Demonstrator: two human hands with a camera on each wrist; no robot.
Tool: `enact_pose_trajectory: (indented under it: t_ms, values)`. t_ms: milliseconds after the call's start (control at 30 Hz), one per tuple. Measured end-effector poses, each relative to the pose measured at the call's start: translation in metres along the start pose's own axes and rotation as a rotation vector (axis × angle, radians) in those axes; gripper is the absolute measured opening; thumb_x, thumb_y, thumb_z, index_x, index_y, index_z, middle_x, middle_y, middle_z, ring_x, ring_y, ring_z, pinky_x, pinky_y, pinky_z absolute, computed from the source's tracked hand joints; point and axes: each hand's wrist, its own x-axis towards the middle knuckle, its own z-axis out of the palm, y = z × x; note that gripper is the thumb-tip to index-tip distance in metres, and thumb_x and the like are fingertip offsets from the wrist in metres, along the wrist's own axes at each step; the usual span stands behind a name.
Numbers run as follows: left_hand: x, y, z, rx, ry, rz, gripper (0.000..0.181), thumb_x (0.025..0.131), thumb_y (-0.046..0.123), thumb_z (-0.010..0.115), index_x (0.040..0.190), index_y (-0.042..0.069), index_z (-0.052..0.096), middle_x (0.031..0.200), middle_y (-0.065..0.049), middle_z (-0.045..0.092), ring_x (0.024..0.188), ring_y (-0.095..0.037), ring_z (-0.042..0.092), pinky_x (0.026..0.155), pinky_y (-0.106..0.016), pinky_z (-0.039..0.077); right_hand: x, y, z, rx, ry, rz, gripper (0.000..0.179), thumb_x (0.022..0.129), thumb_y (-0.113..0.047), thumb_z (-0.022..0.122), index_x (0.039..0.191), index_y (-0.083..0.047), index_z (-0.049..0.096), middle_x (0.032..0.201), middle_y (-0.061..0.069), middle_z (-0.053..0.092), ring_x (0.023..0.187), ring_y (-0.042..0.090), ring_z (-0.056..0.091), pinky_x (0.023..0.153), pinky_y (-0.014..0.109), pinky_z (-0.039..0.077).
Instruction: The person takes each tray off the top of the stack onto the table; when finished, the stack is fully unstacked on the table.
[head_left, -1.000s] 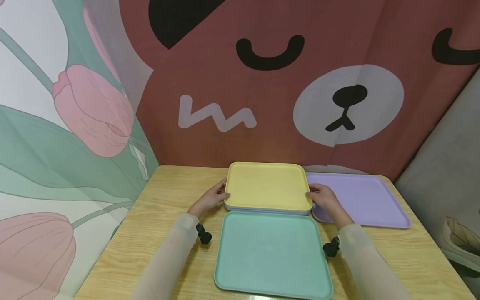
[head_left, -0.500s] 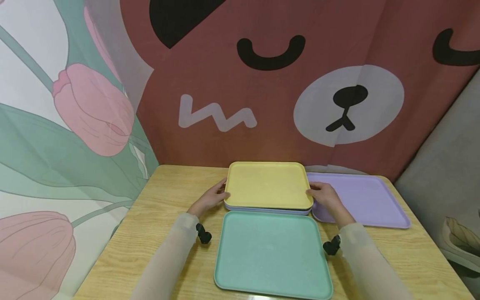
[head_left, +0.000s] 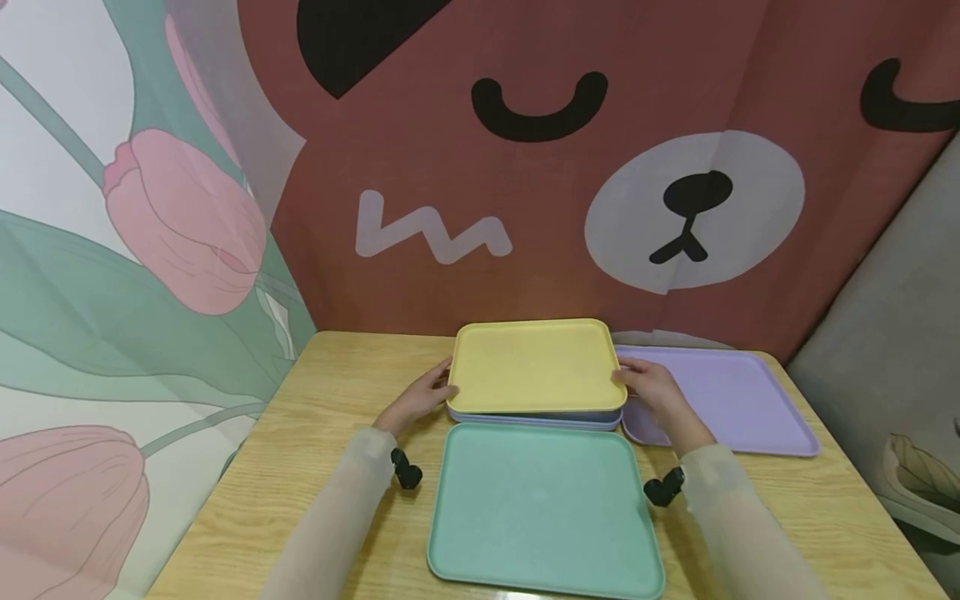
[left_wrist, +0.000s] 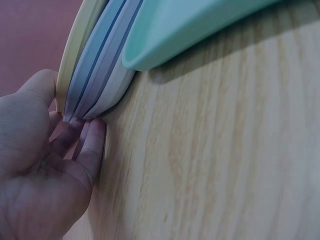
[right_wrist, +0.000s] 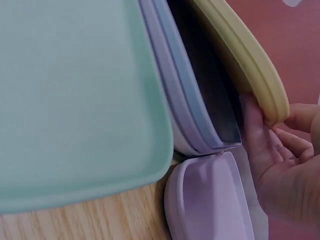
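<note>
A shallow rectangular yellow tray [head_left: 536, 367] with rounded corners lies between the two hands, on top of a stack. The left hand [head_left: 418, 398] grips its near left side, thumb against the yellow rim and fingertips at the edges of the trays below. The right hand [head_left: 658, 392] pinches its right side between thumb and fingers, holding that side tilted up, with a dark gap above a pale blue tray [right_wrist: 181, 70]. Under the blue one sit a thin lilac tray [right_wrist: 163, 60] and a whitish tray [left_wrist: 112, 92]. A smooth rectangular mint-green tray [head_left: 547, 508] lies on the wood-grain tabletop [head_left: 262, 467] on the person's side of the stack, between the forearms. A flat rectangular lavender tray [head_left: 727, 400] lies just beside the stack, beyond the right hand.
</note>
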Motion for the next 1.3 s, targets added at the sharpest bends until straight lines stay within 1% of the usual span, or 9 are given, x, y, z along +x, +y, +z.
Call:
enact_pose_trajectory:
  t_ms: [133, 267, 467, 700, 833, 933, 1067, 1167, 1300]
  values:
    - [-0.001, 0.000, 0.000, 0.018, 0.002, -0.010, 0.073, 0.104, 0.025, 0.058, 0.164, 0.021, 0.018, 0.157, -0.013, 0.040, 0.141, -0.032, 0.044, 0.112, -0.049, 0.041, 0.000, -0.003, -0.001, 0.164, -0.017, 0.022, 0.060, 0.101, -0.014, 0.062, 0.154, 0.001, 0.038, 0.095, -0.007, 0.070, 0.074, 0.005, 0.065, 0.066, 0.023, 0.054]
    - [-0.002, 0.000, 0.000, 0.025, 0.009, -0.014, 0.072, 0.104, 0.025, 0.058, 0.164, 0.022, 0.018, 0.157, -0.012, 0.041, 0.141, -0.032, 0.044, 0.112, -0.050, 0.041, -0.001, -0.008, 0.000, 0.228, -0.021, 0.032, 0.061, 0.101, -0.013, 0.062, 0.155, 0.003, 0.036, 0.086, -0.012, 0.070, 0.071, 0.006, 0.066, 0.063, 0.022, 0.053]
    - [-0.003, 0.001, 0.000, 0.028, -0.007, -0.016, 0.072, 0.103, 0.030, 0.061, 0.163, 0.022, 0.022, 0.159, -0.010, 0.039, 0.143, -0.032, 0.042, 0.115, -0.050, 0.036, -0.005, -0.014, -0.001, 0.321, -0.017, 0.039, 0.063, 0.101, -0.008, 0.061, 0.155, 0.003, 0.032, 0.084, -0.010, 0.072, 0.071, 0.006, 0.069, 0.064, 0.022, 0.055]
    - [-0.002, 0.000, 0.001, 0.037, -0.011, -0.009, 0.078, 0.100, 0.043, 0.063, 0.163, 0.020, 0.023, 0.159, -0.011, 0.040, 0.144, -0.032, 0.040, 0.118, -0.051, 0.032, -0.011, -0.016, -0.009, 0.343, -0.007, 0.025, 0.064, 0.100, -0.006, 0.061, 0.156, 0.005, 0.030, 0.086, -0.011, 0.071, 0.073, 0.007, 0.070, 0.065, 0.023, 0.057]
    - [0.000, -0.002, 0.002, 0.060, -0.013, -0.014, 0.082, 0.100, 0.049, 0.060, 0.163, 0.018, 0.020, 0.161, -0.013, 0.036, 0.145, -0.035, 0.038, 0.117, -0.053, 0.032, -0.015, -0.015, -0.016, 0.352, -0.009, 0.028, 0.066, 0.101, -0.006, 0.061, 0.157, 0.004, 0.028, 0.087, -0.011, 0.070, 0.074, 0.008, 0.070, 0.066, 0.024, 0.057]
    - [0.000, -0.003, 0.001, 0.076, -0.005, -0.010, 0.079, 0.101, 0.047, 0.059, 0.163, 0.017, 0.020, 0.161, -0.014, 0.036, 0.145, -0.036, 0.038, 0.118, -0.053, 0.032, -0.019, -0.014, -0.021, 0.363, -0.020, 0.019, 0.067, 0.101, -0.006, 0.060, 0.157, 0.005, 0.026, 0.088, -0.012, 0.071, 0.075, 0.008, 0.071, 0.066, 0.024, 0.058]
    - [0.000, -0.001, 0.000, 0.072, 0.002, -0.005, 0.075, 0.102, 0.037, 0.061, 0.163, 0.016, 0.023, 0.160, -0.014, 0.038, 0.144, -0.035, 0.039, 0.118, -0.052, 0.031, -0.025, -0.010, -0.028, 0.385, -0.030, 0.009, 0.069, 0.101, -0.005, 0.061, 0.157, 0.007, 0.023, 0.088, -0.012, 0.073, 0.076, 0.008, 0.071, 0.067, 0.024, 0.058]
    - [0.000, 0.000, 0.000, 0.066, 0.002, -0.003, 0.073, 0.103, 0.032, 0.061, 0.162, 0.014, 0.023, 0.160, -0.015, 0.038, 0.143, -0.035, 0.041, 0.118, -0.052, 0.032, -0.030, -0.006, -0.033, 0.408, -0.034, 0.005, 0.067, 0.101, -0.005, 0.061, 0.156, 0.007, 0.025, 0.090, -0.010, 0.073, 0.077, 0.009, 0.072, 0.068, 0.025, 0.058]
    - [-0.001, 0.001, 0.000, 0.060, 0.008, -0.018, 0.071, 0.103, 0.029, 0.061, 0.162, 0.014, 0.025, 0.160, -0.015, 0.037, 0.143, -0.035, 0.042, 0.116, -0.051, 0.035, -0.036, -0.002, -0.039, 0.429, -0.041, 0.000, 0.060, 0.101, -0.006, 0.061, 0.155, 0.002, 0.035, 0.092, -0.009, 0.074, 0.079, 0.009, 0.073, 0.070, 0.025, 0.059]
